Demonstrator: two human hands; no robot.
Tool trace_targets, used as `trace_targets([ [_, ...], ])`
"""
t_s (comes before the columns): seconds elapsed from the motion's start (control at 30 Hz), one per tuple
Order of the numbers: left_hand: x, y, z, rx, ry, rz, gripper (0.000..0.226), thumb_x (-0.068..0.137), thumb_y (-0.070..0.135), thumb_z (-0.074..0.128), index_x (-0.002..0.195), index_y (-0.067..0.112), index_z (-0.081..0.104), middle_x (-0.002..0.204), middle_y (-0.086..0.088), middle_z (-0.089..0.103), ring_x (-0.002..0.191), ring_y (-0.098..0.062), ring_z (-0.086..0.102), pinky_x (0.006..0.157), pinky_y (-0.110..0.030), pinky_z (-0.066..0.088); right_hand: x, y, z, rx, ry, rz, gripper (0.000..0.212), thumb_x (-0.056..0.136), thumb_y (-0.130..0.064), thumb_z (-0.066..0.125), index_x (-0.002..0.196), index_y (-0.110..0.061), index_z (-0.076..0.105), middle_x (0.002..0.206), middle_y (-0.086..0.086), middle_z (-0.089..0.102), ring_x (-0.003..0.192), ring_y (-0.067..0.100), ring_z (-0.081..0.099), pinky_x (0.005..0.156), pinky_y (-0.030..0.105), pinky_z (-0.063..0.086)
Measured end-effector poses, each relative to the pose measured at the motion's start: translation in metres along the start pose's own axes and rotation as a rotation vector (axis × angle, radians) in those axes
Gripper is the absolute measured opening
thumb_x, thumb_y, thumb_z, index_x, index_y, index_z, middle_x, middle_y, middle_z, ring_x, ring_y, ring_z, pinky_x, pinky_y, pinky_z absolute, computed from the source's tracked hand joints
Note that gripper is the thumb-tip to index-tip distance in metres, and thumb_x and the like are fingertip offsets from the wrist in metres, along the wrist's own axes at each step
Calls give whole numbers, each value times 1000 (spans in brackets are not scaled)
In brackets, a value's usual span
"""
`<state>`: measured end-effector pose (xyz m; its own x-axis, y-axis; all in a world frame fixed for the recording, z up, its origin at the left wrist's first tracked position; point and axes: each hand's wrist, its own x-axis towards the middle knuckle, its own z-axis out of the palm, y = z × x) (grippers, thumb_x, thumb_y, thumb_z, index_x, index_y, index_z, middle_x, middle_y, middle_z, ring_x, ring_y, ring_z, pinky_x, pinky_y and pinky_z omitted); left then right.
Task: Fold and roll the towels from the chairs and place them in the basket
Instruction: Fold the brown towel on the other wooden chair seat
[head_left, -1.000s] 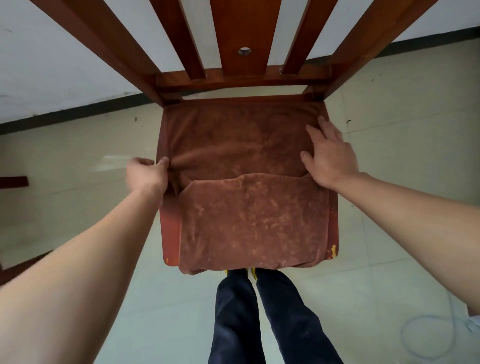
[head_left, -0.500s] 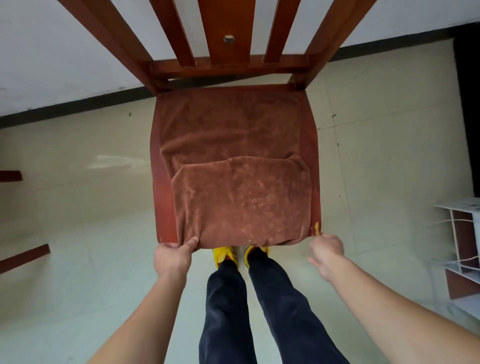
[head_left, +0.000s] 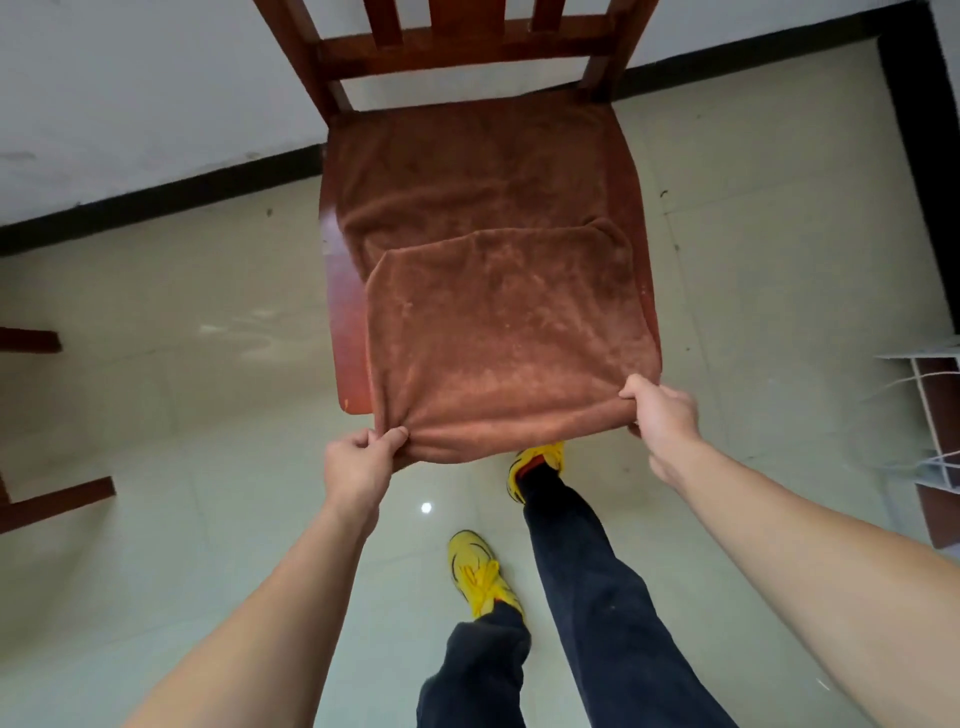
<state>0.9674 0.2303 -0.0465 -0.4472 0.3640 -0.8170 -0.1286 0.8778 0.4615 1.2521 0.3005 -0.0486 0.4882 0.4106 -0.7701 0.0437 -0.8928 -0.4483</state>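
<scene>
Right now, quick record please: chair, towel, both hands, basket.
chair: red-brown wood, slatted back
towel: brown, on the chair seat, near half doubled over, near edge past the seat front
left hand: pinches the towel's near left corner
right hand: grips the near right corner
basket: not in view

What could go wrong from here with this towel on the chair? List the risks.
1. The left hand and right hand pinch only the near corners of the towel; the sagging middle could slide off the chair seat to the floor.
2. The folded layer's far edge lies crooked, so a roll would likely skew.
</scene>
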Motion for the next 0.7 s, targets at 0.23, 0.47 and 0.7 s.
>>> trace_targets([
  [0.23, -57, -8, -26, -86, -81, 72, 27, 87, 12, 64, 66, 5, 48, 50, -11, 56, 43, -23, 53, 45, -21, 43, -47, 16, -33, 227, 46, -10, 15, 63, -25, 65, 71, -14, 60, 77, 6, 59, 74, 23, 54, 69, 37, 44],
  [0.47, -106, -20, -47, 15, -172, 70, 25, 80, 20, 76, 72, 8, 55, 64, -7, 63, 49, -22, 56, 43, -25, 38, -96, 30, -82, -161, -435, 48, 21, 78, -19, 75, 96, -15, 66, 93, 4, 70, 82, 21, 63, 72, 31, 50],
  [0.7, -129, -57, -67, 236, -321, -58, 24, 83, 21, 73, 70, 4, 63, 67, -22, 66, 55, -27, 59, 57, -28, 47, -112, 61, -117, -607, -535, 51, 30, 75, -30, 77, 99, -14, 68, 84, 0, 69, 73, 13, 59, 58, 23, 41],
])
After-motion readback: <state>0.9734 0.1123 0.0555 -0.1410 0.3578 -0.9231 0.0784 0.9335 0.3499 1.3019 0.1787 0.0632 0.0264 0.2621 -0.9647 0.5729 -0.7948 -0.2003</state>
